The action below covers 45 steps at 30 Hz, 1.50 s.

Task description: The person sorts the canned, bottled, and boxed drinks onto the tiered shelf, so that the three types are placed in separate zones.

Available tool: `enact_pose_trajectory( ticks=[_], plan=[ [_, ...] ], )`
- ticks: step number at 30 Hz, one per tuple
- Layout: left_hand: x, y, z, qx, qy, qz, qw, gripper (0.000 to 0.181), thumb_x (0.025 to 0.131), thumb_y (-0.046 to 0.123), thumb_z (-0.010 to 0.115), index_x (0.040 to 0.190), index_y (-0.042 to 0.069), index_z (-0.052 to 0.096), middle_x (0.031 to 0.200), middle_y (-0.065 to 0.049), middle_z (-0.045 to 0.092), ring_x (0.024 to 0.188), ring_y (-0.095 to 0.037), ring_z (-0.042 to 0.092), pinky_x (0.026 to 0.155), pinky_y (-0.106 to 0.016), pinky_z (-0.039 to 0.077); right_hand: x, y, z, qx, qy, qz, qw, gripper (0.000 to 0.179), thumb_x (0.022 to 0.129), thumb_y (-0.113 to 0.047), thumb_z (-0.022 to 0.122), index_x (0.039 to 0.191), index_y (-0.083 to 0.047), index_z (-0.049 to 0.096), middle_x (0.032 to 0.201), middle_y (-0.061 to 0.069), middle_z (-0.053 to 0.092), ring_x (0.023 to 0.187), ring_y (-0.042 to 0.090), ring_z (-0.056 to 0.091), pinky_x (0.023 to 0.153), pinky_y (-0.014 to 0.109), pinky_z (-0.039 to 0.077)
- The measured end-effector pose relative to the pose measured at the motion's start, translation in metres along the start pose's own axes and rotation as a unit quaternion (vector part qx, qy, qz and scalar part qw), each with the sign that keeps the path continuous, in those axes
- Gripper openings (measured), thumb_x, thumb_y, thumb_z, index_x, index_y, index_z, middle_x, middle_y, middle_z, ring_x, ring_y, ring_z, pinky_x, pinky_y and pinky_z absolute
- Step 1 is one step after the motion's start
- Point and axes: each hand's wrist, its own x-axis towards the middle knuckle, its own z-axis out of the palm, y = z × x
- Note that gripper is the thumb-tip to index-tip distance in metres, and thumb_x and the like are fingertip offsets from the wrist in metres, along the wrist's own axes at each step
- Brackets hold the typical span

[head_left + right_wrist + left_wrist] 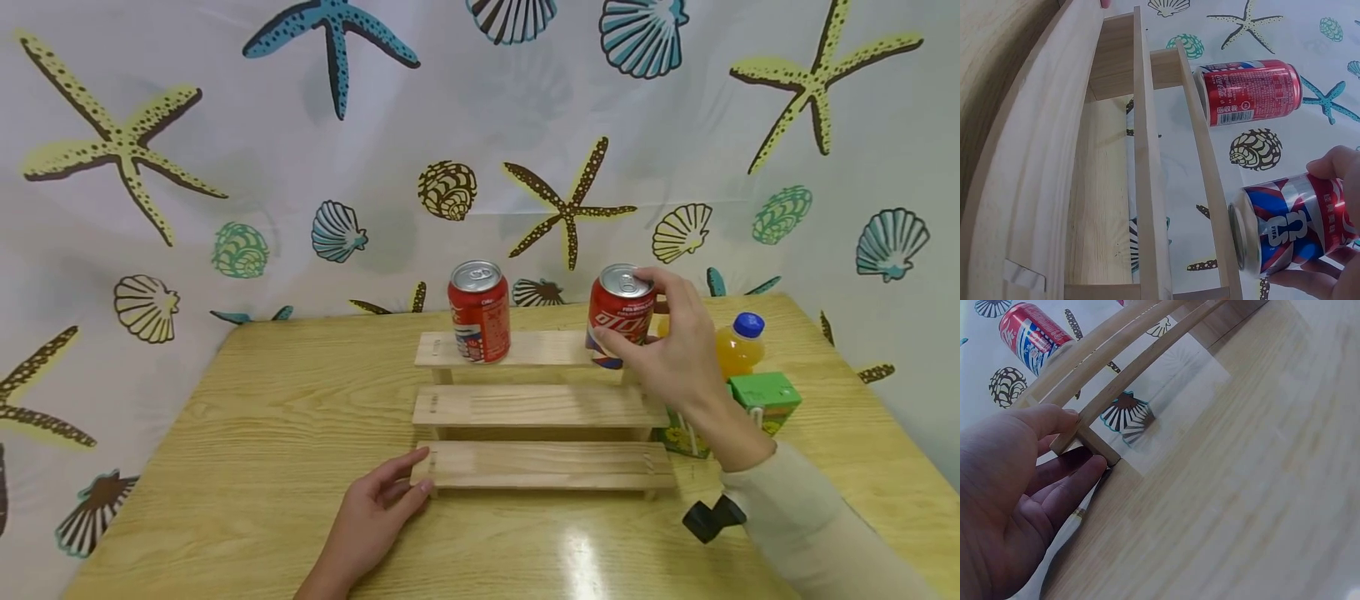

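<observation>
A three-step wooden display rack stands on the table. My right hand holds a red soda can upright at the right end of the top step, thumb in front and fingers round the far side. In the right wrist view the base of that can is right at the top slat's edge. A second red soda can stands near the left end of the same step. My left hand grips the left end of the lowest step, where the left wrist view shows fingers below the slat.
Behind my right forearm stand an orange juice bottle with a blue cap and green drink cartons, close to the rack's right side. A cloth with starfish and shells hangs behind the wooden table. A black strap end hangs from my right sleeve.
</observation>
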Motion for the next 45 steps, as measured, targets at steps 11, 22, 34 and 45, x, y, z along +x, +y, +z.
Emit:
enact_pose_trajectory(
  ticks=[11,22,34,45],
  plan=[
    [-0.002,0.003,0.001,-0.015,-0.002,-0.005,0.9999,0.045,0.091,0.020,0.075,0.134,0.019,0.064,0.142,-0.010,0.058,0.103,-0.015,0.072,0.082,-0.021,0.061,0.003,0.004,0.004,0.008,0.004,0.002,1.0000,0.071,0.081,-0.022,0.085,0.140,-0.008,0.047,0.129,0.018,0.053,0.111,0.032,0.055,0.065,0.049,0.064],
    [0.001,0.000,0.002,-0.005,0.004,-0.004,1.0000,0.044,0.090,0.022,0.076,0.133,0.023,0.065,0.140,-0.008,0.060,0.101,-0.013,0.072,0.081,-0.022,0.062,0.002,0.004,0.002,0.029,-0.017,0.032,0.9989,0.076,0.084,-0.022,0.082,0.146,-0.013,0.040,0.136,0.020,0.046,0.120,0.036,0.052,0.073,0.055,0.064],
    [0.002,-0.002,0.000,-0.008,0.001,-0.008,0.9999,0.045,0.090,0.024,0.077,0.133,0.023,0.064,0.132,-0.007,0.064,0.100,-0.013,0.072,0.082,-0.022,0.062,-0.004,0.005,-0.005,0.149,-0.031,0.107,0.9825,0.081,0.088,-0.016,0.078,0.153,-0.025,0.030,0.138,0.017,0.044,0.126,0.038,0.054,0.093,0.057,0.058],
    [0.002,-0.002,0.000,-0.007,0.000,-0.006,1.0000,0.047,0.089,0.026,0.077,0.134,0.023,0.064,0.128,-0.007,0.066,0.100,-0.012,0.073,0.080,-0.022,0.062,-0.011,0.003,-0.011,0.175,-0.036,0.108,0.9780,0.081,0.088,-0.011,0.078,0.153,-0.021,0.030,0.137,0.017,0.043,0.130,0.036,0.051,0.101,0.058,0.053]
  ],
)
